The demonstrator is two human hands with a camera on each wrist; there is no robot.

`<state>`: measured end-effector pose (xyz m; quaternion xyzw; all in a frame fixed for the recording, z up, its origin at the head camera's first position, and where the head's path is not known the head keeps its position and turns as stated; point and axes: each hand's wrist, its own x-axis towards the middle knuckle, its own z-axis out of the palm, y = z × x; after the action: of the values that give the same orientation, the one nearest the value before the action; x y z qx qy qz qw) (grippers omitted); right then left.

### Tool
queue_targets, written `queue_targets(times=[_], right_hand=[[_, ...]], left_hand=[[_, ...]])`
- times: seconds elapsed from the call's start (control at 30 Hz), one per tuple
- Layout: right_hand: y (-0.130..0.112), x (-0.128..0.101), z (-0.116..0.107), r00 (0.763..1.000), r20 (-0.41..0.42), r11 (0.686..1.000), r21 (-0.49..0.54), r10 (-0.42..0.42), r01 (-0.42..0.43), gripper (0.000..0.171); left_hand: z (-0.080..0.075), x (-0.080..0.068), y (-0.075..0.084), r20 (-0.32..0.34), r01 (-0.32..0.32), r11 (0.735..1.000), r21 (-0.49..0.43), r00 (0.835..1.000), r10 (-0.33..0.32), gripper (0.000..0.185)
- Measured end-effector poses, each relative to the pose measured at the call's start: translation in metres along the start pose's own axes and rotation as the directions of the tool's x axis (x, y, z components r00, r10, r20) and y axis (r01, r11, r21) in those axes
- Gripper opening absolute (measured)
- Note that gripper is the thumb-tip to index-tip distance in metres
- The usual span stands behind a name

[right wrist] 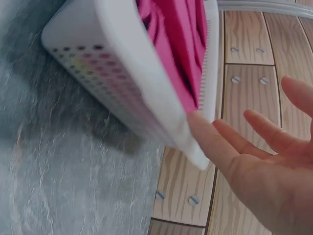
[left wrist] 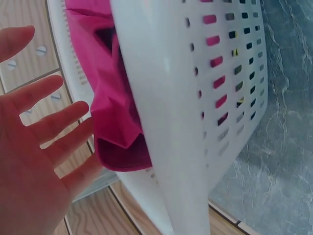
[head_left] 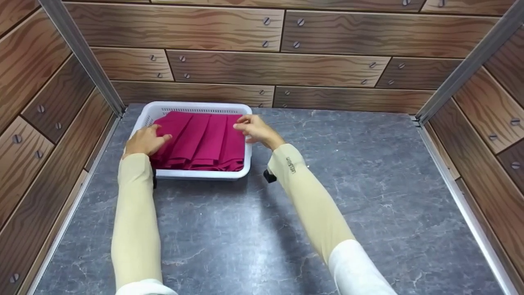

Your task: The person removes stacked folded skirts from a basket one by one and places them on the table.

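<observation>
A white plastic basket (head_left: 202, 174) with slotted sides stands on the grey marbled surface. Folded magenta cloth (head_left: 200, 137) fills it in overlapping layers. My left hand (head_left: 141, 141) is at the basket's left side, thumb and fingers spread; in the left wrist view its fingertips (left wrist: 80, 107) come right up to the cloth's edge. Over the right rim is my right hand (head_left: 258, 130), its fingers loosely bent. One right fingertip (right wrist: 198, 122) overlaps the rim beside the cloth in the right wrist view. Neither hand grips anything.
Wood-patterned panels (head_left: 229, 67) close off the back and both sides, with metal strips (head_left: 462, 213) along the corners and edges. The basket stands near the back left. Yellow and dark bits show through its side slots. The grey surface (head_left: 348, 164) extends to the right and front.
</observation>
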<state>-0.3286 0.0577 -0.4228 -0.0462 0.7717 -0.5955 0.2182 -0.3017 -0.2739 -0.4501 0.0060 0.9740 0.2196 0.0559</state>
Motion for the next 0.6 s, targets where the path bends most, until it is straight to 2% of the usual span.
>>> queue_targets(times=[0.23, 0.37, 0.6], right_hand=[[-0.006, -0.003, 0.006, 0.997, 0.054, 0.998, -0.006, 0.055, -0.055, 0.056], [-0.007, -0.003, 0.014, 0.994, 0.066, 0.996, -0.026, 0.088, -0.086, 0.068], [-0.011, -0.001, 0.034, 0.997, 0.050, 0.996, -0.061, 0.062, -0.059, 0.085]], left_hand=[[-0.003, 0.009, 0.009, 0.012, 0.006, 1.000, -0.003, 1.000, -0.006, 0.069], [-0.002, 0.012, 0.011, 0.028, 0.011, 1.000, -0.010, 1.000, -0.010, 0.071], [0.001, 0.014, 0.010, 0.056, 0.062, 0.997, -0.035, 0.997, -0.060, 0.077]])
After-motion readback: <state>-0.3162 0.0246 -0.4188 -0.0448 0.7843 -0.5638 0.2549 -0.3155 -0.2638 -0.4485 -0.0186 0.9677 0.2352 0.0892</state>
